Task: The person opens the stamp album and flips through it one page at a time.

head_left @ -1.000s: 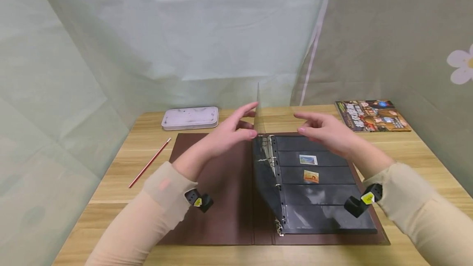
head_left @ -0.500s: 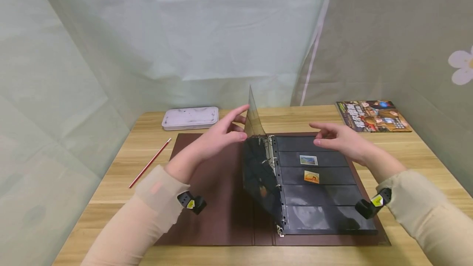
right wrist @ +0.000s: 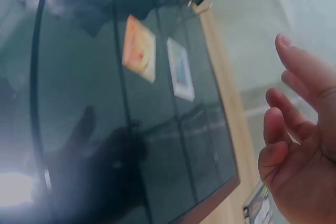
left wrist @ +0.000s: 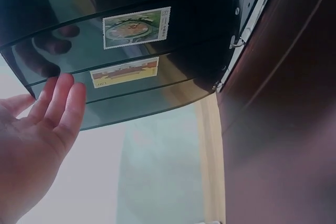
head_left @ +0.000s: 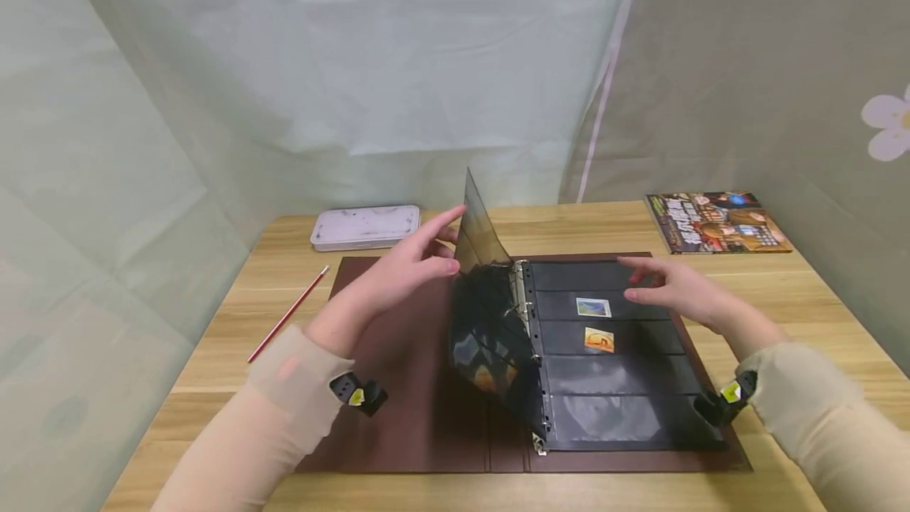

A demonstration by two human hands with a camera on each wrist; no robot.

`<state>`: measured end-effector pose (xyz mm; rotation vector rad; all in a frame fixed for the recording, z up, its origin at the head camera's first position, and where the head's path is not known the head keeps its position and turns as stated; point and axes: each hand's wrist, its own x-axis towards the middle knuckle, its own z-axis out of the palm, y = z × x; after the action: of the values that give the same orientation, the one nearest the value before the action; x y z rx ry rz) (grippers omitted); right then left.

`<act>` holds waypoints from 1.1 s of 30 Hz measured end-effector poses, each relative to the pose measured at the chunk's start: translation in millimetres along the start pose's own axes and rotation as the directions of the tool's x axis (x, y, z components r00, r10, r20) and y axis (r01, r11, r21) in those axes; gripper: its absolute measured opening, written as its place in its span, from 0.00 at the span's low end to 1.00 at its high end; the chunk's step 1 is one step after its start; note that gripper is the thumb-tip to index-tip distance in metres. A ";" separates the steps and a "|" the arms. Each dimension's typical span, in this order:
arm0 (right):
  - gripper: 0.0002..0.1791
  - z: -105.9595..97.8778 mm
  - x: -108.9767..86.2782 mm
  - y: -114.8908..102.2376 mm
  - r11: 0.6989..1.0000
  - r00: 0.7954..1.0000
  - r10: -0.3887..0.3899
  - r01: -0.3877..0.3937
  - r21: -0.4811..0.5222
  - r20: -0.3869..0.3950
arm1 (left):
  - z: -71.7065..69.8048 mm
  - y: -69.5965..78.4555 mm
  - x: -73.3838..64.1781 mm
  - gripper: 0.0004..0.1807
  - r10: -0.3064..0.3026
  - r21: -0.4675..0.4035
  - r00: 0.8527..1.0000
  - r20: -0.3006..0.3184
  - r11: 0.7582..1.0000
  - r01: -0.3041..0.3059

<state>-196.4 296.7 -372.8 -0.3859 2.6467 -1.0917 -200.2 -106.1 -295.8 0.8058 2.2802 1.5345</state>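
A brown ring-binder stamp album (head_left: 412,385) lies open on the table. One black pocket page (head_left: 490,330) stands up from its rings, leaning left. My left hand (head_left: 408,267) is at that page's outer edge, its fairly straight fingers touching the leaf. In the left wrist view the raised page carries a green stamp (left wrist: 136,27) and a yellow-brown stamp (left wrist: 125,72). My right hand (head_left: 664,287) hovers over the upper right of the flat page (head_left: 618,374), fingers loosely bent and holding nothing. A blue stamp (head_left: 593,307) and an orange stamp (head_left: 599,340) sit in that page's pockets.
On the wooden table (head_left: 235,322), a red pencil (head_left: 287,314) lies left of the album. A pale tin case (head_left: 366,226) is at the back left, and a colourful comic-style book (head_left: 718,223) at the back right. Cloth (head_left: 426,62) hangs behind the table.
The raised page has swung left from nearly upright, with my left hand moving along with it. My right hand has drawn back to the right and toward me.
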 end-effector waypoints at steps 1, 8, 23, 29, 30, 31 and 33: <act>0.36 0.6 -0.2 3.0 1.000 1.000 0.004 -0.004 -0.011 0.000 | -0.8 0.0 -1.6 0.38 -0.002 0.001 1.000 -0.001 1.000 0.002; 0.36 4.5 -1.4 22.8 0.995 1.000 -0.004 0.002 -0.097 -0.021 | -7.1 -5.7 -13.0 0.38 -0.018 0.015 0.999 -0.030 1.000 0.018; 0.42 7.8 -3.7 50.5 0.984 0.999 0.049 -0.046 -0.170 0.009 | -20.3 -28.7 -34.1 0.37 -0.036 0.098 0.994 -0.107 0.994 0.046; 0.42 11.9 -7.9 58.0 0.987 0.999 0.030 -0.031 -0.157 -0.012 | -23.1 -44.7 -45.7 0.36 -0.057 0.143 0.987 -0.152 0.987 0.079; 0.43 12.4 -8.1 59.0 0.987 0.999 0.034 -0.035 -0.155 -0.014 | -23.4 -47.7 -47.7 0.36 -0.061 0.142 0.985 -0.161 0.986 0.084; 0.43 13.0 -8.2 59.7 0.988 0.999 0.038 -0.040 -0.152 -0.016 | -23.7 -51.2 -49.2 0.36 -0.067 0.132 0.984 -0.167 0.987 0.089; 0.44 13.8 -8.2 61.3 0.987 0.999 0.046 -0.049 -0.152 -0.023 | -24.3 -58.3 -52.5 0.36 -0.074 0.124 0.981 -0.180 0.988 0.097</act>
<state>-193.2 332.4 -425.0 -0.3405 2.7505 -0.8862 -187.5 -171.8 -343.5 0.6168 2.5305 1.4823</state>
